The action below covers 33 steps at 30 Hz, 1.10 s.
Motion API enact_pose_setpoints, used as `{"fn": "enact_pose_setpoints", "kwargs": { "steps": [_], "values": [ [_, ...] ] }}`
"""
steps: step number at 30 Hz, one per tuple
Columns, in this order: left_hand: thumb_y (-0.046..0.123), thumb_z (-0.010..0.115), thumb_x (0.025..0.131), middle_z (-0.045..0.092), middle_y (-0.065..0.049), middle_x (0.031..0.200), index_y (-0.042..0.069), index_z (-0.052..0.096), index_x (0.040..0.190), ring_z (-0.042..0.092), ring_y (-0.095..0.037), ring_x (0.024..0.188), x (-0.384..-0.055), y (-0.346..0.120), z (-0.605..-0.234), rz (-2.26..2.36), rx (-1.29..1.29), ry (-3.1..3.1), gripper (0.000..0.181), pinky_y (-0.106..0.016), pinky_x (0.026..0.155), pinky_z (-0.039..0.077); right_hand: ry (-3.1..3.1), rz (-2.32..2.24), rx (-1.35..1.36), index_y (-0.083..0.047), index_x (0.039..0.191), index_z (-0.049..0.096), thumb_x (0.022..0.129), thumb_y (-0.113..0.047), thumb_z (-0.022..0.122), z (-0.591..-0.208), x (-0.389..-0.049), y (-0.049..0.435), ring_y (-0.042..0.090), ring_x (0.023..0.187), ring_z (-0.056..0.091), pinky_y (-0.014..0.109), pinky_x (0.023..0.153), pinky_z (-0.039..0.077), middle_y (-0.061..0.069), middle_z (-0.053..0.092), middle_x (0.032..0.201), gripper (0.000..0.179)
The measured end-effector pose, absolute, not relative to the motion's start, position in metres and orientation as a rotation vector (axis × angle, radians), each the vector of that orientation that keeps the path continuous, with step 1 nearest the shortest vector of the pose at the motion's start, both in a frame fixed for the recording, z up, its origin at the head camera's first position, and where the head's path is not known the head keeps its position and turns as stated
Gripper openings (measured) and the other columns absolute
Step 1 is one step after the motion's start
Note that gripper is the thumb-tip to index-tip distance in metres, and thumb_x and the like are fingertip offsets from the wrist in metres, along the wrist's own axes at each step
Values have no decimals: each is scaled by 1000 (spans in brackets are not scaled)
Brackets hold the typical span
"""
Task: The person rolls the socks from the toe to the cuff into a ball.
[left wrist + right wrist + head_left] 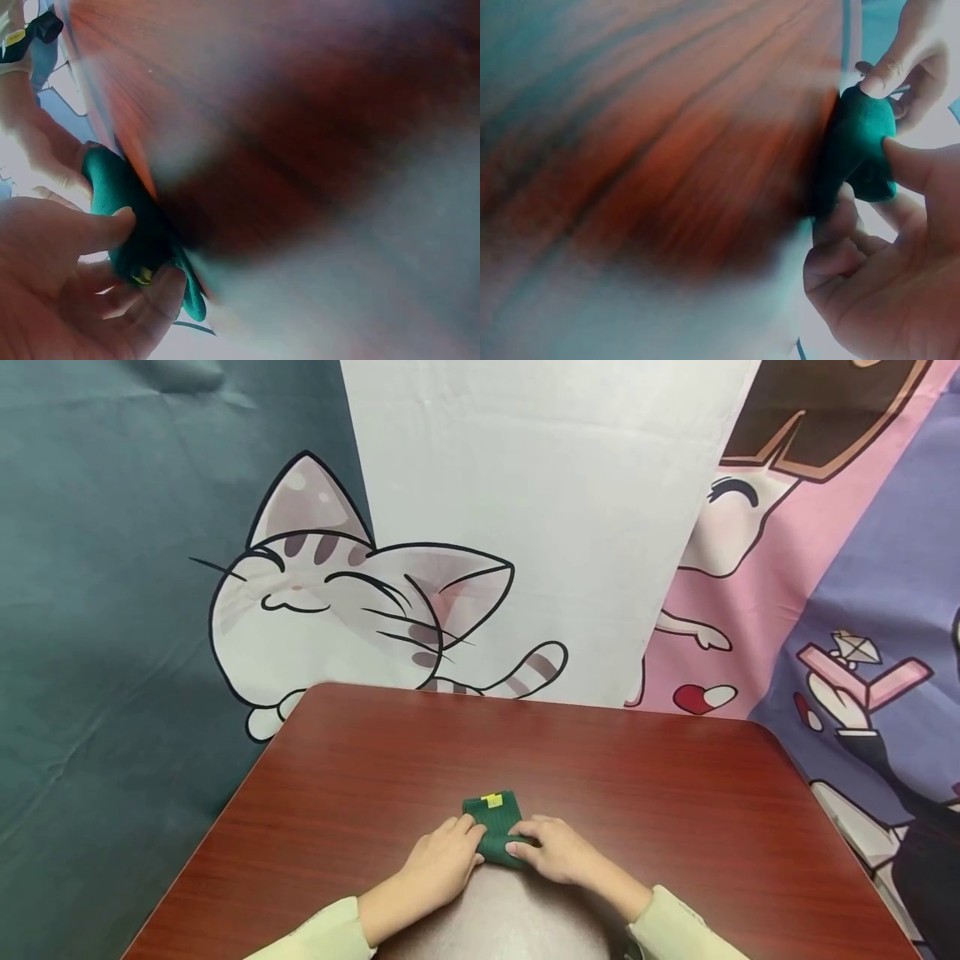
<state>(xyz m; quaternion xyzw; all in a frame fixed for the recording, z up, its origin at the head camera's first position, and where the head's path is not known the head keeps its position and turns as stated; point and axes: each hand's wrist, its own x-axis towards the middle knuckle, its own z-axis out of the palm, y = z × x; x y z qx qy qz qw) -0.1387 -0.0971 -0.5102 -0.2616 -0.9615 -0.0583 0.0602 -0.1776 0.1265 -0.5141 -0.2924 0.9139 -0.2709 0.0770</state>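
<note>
Printed backdrop: smiling cat (322,618) at 11 o'clock beyond the table, pink panel (780,585) at 1 o'clock. Reddish-brown wood-grain tabletop (637,777), pale glare (510,918) at 6 o'clock. Folded green cloth (501,820) lies on the tabletop, between both hands; yellow patch (492,801) at its 12 o'clock edge, thick rounded fold along its 6 o'clock side. Left hand (444,862), at the cloth's 8 o'clock, pinches it, thumb opposite fingers. Right hand (561,852), at its 4 o'clock, likewise holds it between thumb and fingers; narrow grip on both sides. Pale yellow-green sleeves (678,927) at both wrists.
</note>
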Motion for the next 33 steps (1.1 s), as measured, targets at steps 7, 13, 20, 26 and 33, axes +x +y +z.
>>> {"fn": "enact_pose_setpoints", "kwargs": {
  "steps": [7, 13, 20, 26, 33],
  "values": [
    [31, 76, 91, 68, -2, 95, 11, 63, 107, 64, -16, 87, -141, -99, -509, -166, -823, -2895, 29, -30, 61, 55, 2703, -797, -897, -19, 103, 69, 101, -35, 62, -511, -182, 121, 11, 87, 62, 37, 74, 51, -4, 70, 97, 17],
    [30, 75, 91, 67, -1, 95, 12, 67, 100, 60, -15, 90, -140, -98, -505, -133, -872, -2890, 22, -29, 65, 56, 2698, -816, -836, -19, 104, 69, 100, -37, 63, -513, -182, 121, 7, 84, 59, 34, 72, 49, -8, 68, 93, 19],
    [28, 72, 94, 66, 0, 96, 11, 69, 104, 60, -14, 91, -142, -99, -504, -152, -881, -2905, 20, -28, 69, 56, 2813, -758, -909, -24, 117, 60, 83, -41, 83, -511, -172, 125, 9, 74, 60, 31, 64, 49, -6, 67, 85, 44],
    [28, 68, 97, 67, -1, 103, 10, 70, 115, 62, -15, 99, -146, -100, -505, -202, -883, -2953, 25, -31, 75, 57, 2902, -671, -987, -25, 115, 61, 76, -25, 89, -513, -166, 124, 13, 83, 67, 34, 67, 53, 1, 73, 98, 48],
    [30, 71, 94, 71, -3, 108, 8, 64, 116, 65, -17, 101, -145, -101, -507, -225, -872, -2966, 32, -34, 74, 58, 2941, -684, -1026, -22, 109, 66, 82, -22, 84, -519, -169, 125, 11, 82, 67, 33, 64, 53, 0, 74, 98, 33]
  ]
}}
